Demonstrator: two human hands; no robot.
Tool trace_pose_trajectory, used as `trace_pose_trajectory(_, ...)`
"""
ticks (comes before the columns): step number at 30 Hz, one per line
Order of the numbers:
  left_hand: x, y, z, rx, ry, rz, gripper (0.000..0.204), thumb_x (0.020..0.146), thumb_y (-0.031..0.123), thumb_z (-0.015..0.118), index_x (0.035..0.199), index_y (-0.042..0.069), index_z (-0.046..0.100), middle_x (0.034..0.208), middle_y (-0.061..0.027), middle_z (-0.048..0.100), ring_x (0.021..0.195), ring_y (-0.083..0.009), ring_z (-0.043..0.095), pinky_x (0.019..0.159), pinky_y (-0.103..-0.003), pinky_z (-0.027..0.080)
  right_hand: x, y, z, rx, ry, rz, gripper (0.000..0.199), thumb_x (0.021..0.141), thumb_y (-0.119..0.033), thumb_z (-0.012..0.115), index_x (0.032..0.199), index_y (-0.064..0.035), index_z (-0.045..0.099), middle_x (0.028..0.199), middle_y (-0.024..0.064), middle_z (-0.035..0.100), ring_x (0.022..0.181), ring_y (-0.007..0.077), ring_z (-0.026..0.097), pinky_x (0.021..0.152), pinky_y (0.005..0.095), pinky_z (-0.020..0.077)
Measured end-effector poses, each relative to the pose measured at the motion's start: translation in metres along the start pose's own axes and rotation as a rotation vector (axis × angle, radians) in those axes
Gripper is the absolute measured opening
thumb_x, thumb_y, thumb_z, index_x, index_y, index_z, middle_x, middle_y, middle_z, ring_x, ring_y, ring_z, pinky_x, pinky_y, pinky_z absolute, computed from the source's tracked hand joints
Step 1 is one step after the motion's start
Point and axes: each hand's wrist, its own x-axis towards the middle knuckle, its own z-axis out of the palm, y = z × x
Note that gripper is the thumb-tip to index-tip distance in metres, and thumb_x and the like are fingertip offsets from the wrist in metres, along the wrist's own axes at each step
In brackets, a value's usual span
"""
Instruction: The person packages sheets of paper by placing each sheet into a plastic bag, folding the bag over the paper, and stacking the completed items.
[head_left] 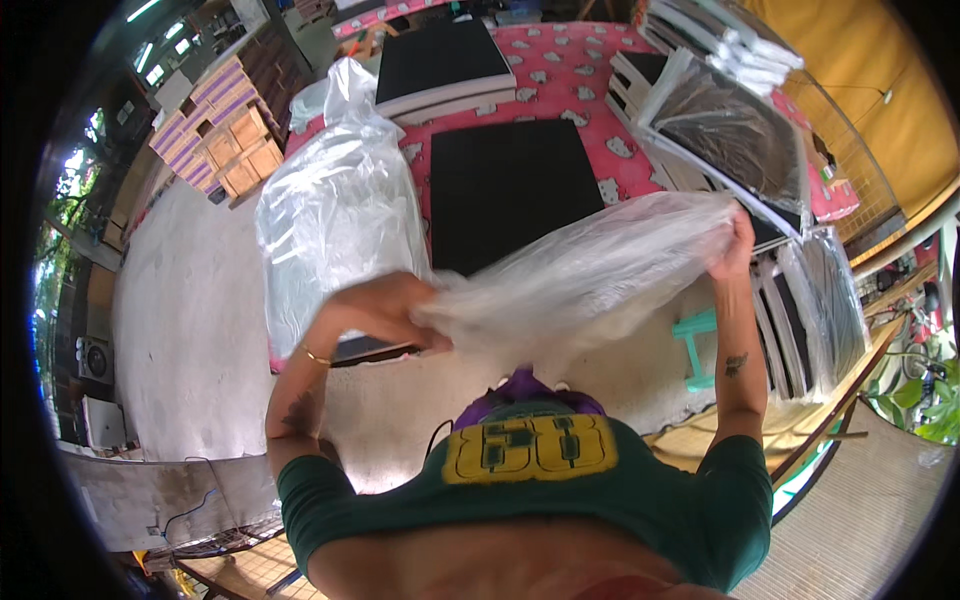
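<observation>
A clear plastic bag (600, 260) is stretched out in the air between my two hands, smeared a little by motion. My left hand (390, 308) grips its left end, and my right hand (735, 245) holds the far right corner. Beyond the bag a flat black panel (510, 185) lies on the pink patterned table cover (560, 65); the bag hides its near right part. To the left of that panel, a pile of clear plastic bags (340, 220) spreads over the table, close to my left hand.
A stack of black-topped white panels (445, 65) stands at the far side. Plastic-wrapped panels (735, 130) lie to the right, with more wrapped panels (815, 310) upright below them. A green stool (695, 350) is on the floor near my right arm. Stacked cartons (225, 130) stand far left.
</observation>
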Motion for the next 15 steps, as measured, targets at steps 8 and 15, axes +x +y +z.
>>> trace_pose_trajectory(8, -0.001, -0.002, 0.000, -1.248, 0.344, 0.175, 0.044, 0.086, 0.041, 0.058, 0.094, -0.002, 0.061, 0.077, -0.0108, 0.061, 0.066, -0.0207, 0.058, 0.064, -0.030, 0.048, -0.014, 0.008, 0.002, -0.003, -0.101, 0.082, 0.060, 0.087, -0.051, 0.046, 0.118, 0.0006, 0.051, 0.102, 0.0148, 0.060, 0.087, 0.0269, 0.060, 0.071, 0.0362, 0.0510)
trace_pose_trajectory(15, 0.009, -0.043, 0.022, -1.706, 0.516, 0.567, 0.036, 0.092, 0.041, 0.049, 0.091, 0.006, 0.058, 0.061, -0.0025, 0.053, 0.055, -0.0184, 0.055, 0.059, -0.030, 0.047, -0.028, 0.027, 0.002, -0.506, -0.386, 0.312, 0.047, 0.082, -0.034, 0.061, 0.113, 0.0010, 0.053, 0.107, 0.0152, 0.060, 0.098, 0.0260, 0.058, 0.085, 0.0370, 0.0465)
